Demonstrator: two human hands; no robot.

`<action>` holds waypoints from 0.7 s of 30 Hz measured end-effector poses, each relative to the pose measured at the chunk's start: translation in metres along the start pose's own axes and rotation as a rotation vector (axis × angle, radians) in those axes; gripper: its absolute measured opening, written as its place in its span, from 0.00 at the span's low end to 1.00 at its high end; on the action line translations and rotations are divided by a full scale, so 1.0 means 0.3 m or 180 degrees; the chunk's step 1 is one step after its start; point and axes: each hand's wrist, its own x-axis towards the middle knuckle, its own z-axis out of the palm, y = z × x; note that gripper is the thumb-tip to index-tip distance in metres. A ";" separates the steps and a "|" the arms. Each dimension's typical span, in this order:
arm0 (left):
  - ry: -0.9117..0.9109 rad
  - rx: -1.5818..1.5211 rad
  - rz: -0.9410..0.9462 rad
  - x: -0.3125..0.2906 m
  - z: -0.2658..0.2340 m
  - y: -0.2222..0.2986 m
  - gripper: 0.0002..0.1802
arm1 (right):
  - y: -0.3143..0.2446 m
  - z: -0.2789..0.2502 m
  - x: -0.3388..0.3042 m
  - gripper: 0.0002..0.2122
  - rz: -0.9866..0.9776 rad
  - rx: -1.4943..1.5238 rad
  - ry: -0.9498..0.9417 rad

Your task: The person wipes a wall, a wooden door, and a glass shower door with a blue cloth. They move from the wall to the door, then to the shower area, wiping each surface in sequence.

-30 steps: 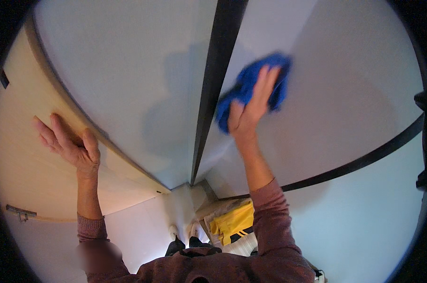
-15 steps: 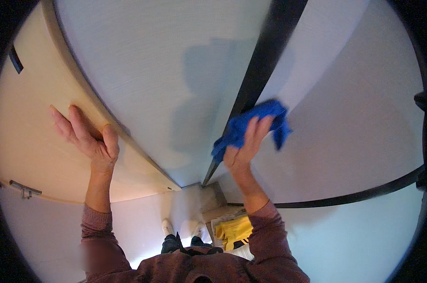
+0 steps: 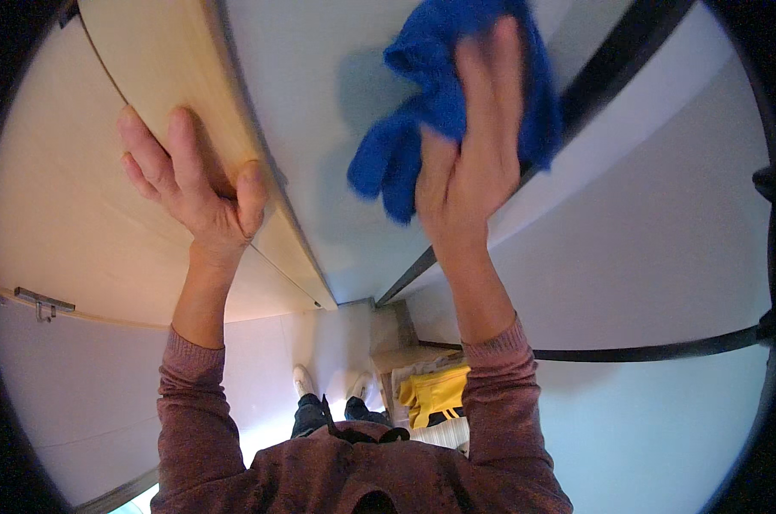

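Observation:
My right hand (image 3: pixel 474 163) presses a crumpled blue cloth (image 3: pixel 388 158) against the pale wall panel (image 3: pixel 294 86), just left of a dark strip (image 3: pixel 636 51). Its fingers stretch upward over the cloth and are slightly smeared by motion. To the left, my left hand (image 3: pixel 191 184) lies on a light wooden door (image 3: pixel 54 188), near the door's thick edge. Its fingers are spread, the thumb close to that edge, and nothing is in it.
Low on the wooden door is a metal handle (image 3: pixel 44 301). A yellow cloth (image 3: pixel 435 394) lies on a pile near my right side, close to my feet. Further right, a dark curved rail (image 3: pixel 662 349) runs along the pale wall.
My right hand has moved up with the blue cloth, from the dark strip onto the pale panel beside it. My left hand has shifted up and right on the door, which appears turned.

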 end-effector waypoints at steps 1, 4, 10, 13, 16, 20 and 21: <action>0.0061 -0.0066 0.0059 -0.001 0.003 0.000 0.37 | 0.003 0.030 -0.026 0.24 0.0248 -0.0324 -0.0083; 0.0129 -0.0161 0.0056 -0.009 0.006 -0.004 0.36 | -0.023 0.074 -0.221 0.26 0.0799 -0.0479 -0.0163; -0.0220 0.0144 0.0134 -0.010 -0.027 -0.010 0.38 | -0.196 0.084 -0.806 0.23 0.1627 -0.0910 -0.0627; -0.0341 0.0176 0.0296 0.000 -0.035 -0.014 0.40 | -0.271 0.074 -1.009 0.23 0.2226 -0.0978 -0.0774; -0.0230 -0.0001 0.0338 0.002 -0.022 -0.013 0.39 | -0.300 0.119 -1.083 0.17 0.3926 -0.0621 -0.0343; -0.0034 -0.0089 0.0122 -0.011 -0.009 0.010 0.34 | -0.349 0.154 -0.926 0.14 0.4570 0.0400 0.0496; -0.0050 -0.0067 0.0013 -0.014 -0.014 0.016 0.32 | -0.370 0.158 -0.846 0.15 0.4713 0.0668 0.0624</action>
